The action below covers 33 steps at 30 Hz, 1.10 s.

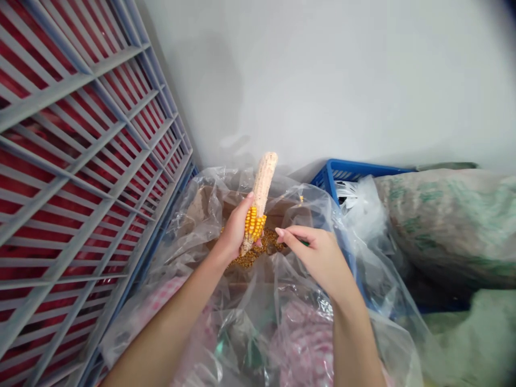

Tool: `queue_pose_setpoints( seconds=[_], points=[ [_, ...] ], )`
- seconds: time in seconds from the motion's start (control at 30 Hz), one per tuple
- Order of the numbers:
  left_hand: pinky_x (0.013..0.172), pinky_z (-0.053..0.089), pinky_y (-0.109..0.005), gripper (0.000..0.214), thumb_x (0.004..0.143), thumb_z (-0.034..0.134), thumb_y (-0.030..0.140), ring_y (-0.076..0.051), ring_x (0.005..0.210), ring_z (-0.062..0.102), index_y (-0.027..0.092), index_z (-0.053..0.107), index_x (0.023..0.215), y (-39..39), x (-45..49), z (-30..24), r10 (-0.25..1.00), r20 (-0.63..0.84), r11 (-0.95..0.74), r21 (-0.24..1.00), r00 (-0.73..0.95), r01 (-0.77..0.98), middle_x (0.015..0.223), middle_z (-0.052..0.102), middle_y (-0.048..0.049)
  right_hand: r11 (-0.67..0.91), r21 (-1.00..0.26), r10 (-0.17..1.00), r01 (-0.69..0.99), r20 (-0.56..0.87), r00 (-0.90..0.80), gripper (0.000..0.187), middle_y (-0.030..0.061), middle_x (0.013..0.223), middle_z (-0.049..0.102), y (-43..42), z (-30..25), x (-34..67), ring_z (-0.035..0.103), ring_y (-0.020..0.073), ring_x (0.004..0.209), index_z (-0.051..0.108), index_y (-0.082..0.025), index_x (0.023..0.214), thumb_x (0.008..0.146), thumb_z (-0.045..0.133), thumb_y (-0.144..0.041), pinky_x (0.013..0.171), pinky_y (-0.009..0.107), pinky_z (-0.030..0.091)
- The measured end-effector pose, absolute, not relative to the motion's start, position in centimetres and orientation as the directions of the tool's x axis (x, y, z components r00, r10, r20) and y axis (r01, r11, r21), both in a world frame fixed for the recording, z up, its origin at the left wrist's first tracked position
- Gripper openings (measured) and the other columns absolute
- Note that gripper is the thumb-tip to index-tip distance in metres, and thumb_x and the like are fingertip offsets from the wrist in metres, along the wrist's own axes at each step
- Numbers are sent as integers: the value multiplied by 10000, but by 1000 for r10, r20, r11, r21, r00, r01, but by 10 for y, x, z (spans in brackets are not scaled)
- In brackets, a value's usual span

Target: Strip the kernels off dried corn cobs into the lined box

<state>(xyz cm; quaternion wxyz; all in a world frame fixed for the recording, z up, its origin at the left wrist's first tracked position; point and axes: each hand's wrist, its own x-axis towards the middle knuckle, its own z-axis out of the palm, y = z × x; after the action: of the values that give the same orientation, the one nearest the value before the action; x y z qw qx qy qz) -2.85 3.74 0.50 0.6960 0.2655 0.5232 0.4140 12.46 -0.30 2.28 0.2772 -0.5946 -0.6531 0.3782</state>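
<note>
Rough, half-stripped corncob (261, 189) in left hand (235, 232)

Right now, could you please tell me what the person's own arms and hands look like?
The left forearm and right forearm are bare down to the picture's lower edge; no sleeves show. The left hand and right hand wear no gloves, and I see no watch, bracelet or ring. The fingers are slender, with short, plain-looking nails.
</note>
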Motion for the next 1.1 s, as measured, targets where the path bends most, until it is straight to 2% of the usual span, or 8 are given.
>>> queue_pose_setpoints(
  seconds=[0.17,0.3,0.43,0.57,0.67,0.8,0.93,1.1],
  points=[
    [278,369,-224,416,750,436,561,-115,322,465,156,524,715,34,-26,-2,868,-486,496,832,103,-249,442,492,24,17,-838,977,545,-102,-189,352,-27,640,607,-3,24,123,509,114,601,636,-187,658,832,455,-433,574,225,336],
    [284,349,-219,418,740,444,581,-105,322,444,170,503,694,34,-23,-15,882,-463,472,860,91,-194,455,486,32,21,-779,974,626,-126,-189,329,-18,598,594,-3,19,121,491,102,571,621,-173,632,841,451,-361,561,212,311],
    [309,311,-192,392,733,467,567,-85,335,431,177,488,696,38,-17,-26,899,-437,427,872,15,-240,459,468,42,-33,-756,998,653,-65,-24,347,-10,562,579,-6,5,107,464,99,529,608,-175,613,845,438,-370,539,209,283],
    [334,286,-201,379,732,475,547,-80,331,400,173,484,674,47,-11,-41,858,-511,473,826,-53,-307,441,433,48,-207,-715,973,668,-80,216,409,2,538,570,-11,-20,81,422,110,487,598,-184,625,865,373,-427,510,225,247],
    [410,335,-193,358,800,388,496,-71,377,421,171,469,674,54,-7,-60,824,-547,469,806,-149,-362,465,448,44,-274,-678,950,682,-81,301,383,33,640,620,-10,-41,64,450,122,527,608,-176,721,889,322,-369,520,234,241],
    [436,340,-188,307,841,359,409,-71,399,441,167,477,693,57,-12,-80,797,-585,508,784,-152,-357,461,465,41,-286,-660,958,695,-202,202,348,35,630,613,1,-48,75,458,123,542,599,-172,670,868,349,-310,529,233,254],
    [331,267,-215,384,814,370,479,-106,326,432,153,526,682,53,-24,-78,752,-659,628,714,5,-310,413,469,15,-235,-683,963,692,-260,70,364,-9,511,531,9,-26,107,430,110,502,568,-188,561,825,417,-388,517,222,259],
    [270,245,-207,451,792,358,524,-114,305,451,130,568,729,52,-27,-65,740,-659,664,686,133,-298,410,482,8,-179,-705,949,686,-308,-68,322,-7,581,583,7,-10,116,483,113,569,585,-192,571,806,445,-360,556,217,280]
  ],
)
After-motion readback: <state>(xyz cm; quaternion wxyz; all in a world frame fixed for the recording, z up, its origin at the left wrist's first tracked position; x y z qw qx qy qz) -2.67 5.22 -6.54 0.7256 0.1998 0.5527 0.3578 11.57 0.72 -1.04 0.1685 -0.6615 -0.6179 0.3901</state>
